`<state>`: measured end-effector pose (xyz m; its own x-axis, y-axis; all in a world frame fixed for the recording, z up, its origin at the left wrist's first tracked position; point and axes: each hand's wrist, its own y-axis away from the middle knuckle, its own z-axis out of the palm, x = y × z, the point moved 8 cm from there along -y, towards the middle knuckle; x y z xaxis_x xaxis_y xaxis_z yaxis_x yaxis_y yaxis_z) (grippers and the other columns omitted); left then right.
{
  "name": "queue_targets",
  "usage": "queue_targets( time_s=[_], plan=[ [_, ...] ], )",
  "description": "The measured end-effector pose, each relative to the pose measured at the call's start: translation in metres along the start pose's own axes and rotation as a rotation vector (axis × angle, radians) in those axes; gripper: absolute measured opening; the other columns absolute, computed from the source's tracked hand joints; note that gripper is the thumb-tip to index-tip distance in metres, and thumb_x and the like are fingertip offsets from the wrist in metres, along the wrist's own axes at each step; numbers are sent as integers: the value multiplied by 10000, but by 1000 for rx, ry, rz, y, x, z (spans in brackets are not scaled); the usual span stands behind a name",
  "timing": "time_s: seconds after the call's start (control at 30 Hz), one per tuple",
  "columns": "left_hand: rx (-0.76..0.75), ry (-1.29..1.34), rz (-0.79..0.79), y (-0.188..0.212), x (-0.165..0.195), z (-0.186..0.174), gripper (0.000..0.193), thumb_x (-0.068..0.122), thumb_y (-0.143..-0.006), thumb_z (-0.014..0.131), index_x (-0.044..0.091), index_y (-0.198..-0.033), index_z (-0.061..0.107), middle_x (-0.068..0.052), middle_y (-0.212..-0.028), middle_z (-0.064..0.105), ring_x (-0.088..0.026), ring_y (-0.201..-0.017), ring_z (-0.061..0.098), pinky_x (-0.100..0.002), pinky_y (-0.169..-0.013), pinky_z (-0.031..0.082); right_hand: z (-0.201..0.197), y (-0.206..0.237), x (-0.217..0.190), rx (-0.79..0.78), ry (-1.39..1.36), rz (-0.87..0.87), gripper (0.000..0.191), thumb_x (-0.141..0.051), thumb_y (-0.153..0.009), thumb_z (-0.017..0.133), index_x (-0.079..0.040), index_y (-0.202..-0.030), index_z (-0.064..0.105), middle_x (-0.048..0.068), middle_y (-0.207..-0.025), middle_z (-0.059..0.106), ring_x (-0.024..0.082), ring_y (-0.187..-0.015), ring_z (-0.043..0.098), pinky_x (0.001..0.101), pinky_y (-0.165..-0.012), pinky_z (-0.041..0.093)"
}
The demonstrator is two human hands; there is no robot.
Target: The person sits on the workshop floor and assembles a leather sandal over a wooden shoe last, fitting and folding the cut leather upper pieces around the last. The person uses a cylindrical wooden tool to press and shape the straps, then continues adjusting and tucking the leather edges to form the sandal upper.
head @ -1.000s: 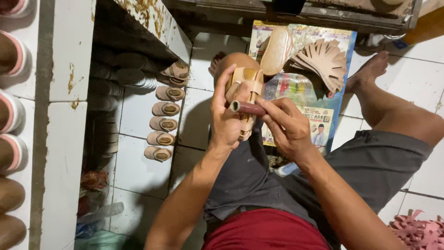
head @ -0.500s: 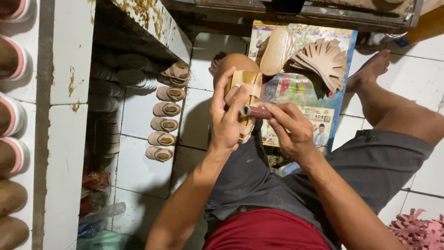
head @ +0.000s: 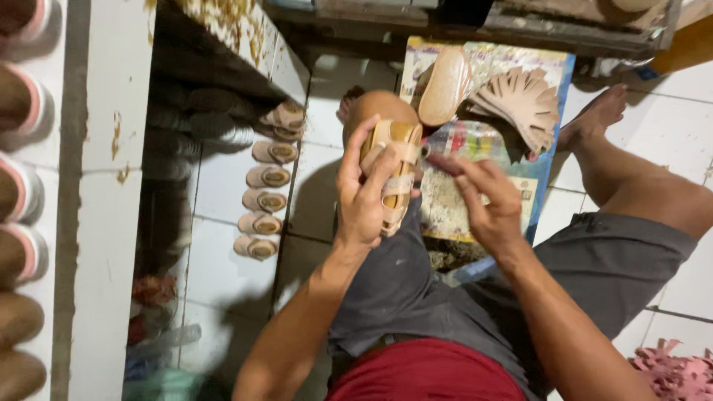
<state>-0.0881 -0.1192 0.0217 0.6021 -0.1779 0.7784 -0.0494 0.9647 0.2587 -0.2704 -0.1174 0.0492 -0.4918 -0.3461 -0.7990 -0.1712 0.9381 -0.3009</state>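
Small tan sandal held up over the lap, both hands at it.

Left hand (head: 365,197): fingers curled round the sandal (head: 394,174), thumb across its straps, gripping it upright above the left knee. Right hand (head: 486,204): fingers half-closed, thumb and forefinger pinching a small dark-red tool (head: 440,160) whose tip meets the sandal's upper edge. Row of like sandals (head: 266,197) on the tiled floor, left. Loose sole (head: 443,87) and fanned strap pieces (head: 520,104) lie beyond.
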Motion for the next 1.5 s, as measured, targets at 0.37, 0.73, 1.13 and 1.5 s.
queue_targets(
  time_s=[0.37, 0.73, 1.13, 1.5],
  plan=[
    [-6, -39, 10, 0, 1, 2, 549, 125, -1012, 622, 101, -1524, 426, -148, -1151, 686, -194, -859, 712, -320, -665, 627, -1, -4, 5, 26, -14, -65, 367, 36, -1007, 670, -36, -1367, 654, 170, -1087, 688, 235, -921, 675, 309, -776, 543],
    [-34, -18, 11, 0, -3, 1, 531, 136, -1024, 620, 94, -1520, 433, -147, -1123, 691, -182, -812, 715, -324, -640, 620, 8, 1, 6, 35, -10, -73, 369, 23, -1023, 649, -45, -1386, 645, 151, -1079, 688, 222, -909, 664, 322, -766, 540],
    [-238, 16, -98, 0, 3, 14, 731, 169, -936, 669, 166, -1537, 251, -119, -1135, 689, -220, -847, 734, -335, -669, 630, -1, 42, 59, 25, -411, 266, 319, -113, -1081, 569, -9, -1372, 647, 66, -1094, 689, 145, -917, 622, 308, -782, 521],
    [-299, 87, -92, 17, 34, 71, 727, 542, -1059, 373, -21, -1517, 404, -178, -1284, 670, -283, -1211, 656, -422, -1093, 532, -25, 86, 53, 66, -628, 482, 622, -238, -736, 879, 56, -1208, 600, 97, -1050, 670, 204, -892, 649, 361, -757, 549]
  ],
)
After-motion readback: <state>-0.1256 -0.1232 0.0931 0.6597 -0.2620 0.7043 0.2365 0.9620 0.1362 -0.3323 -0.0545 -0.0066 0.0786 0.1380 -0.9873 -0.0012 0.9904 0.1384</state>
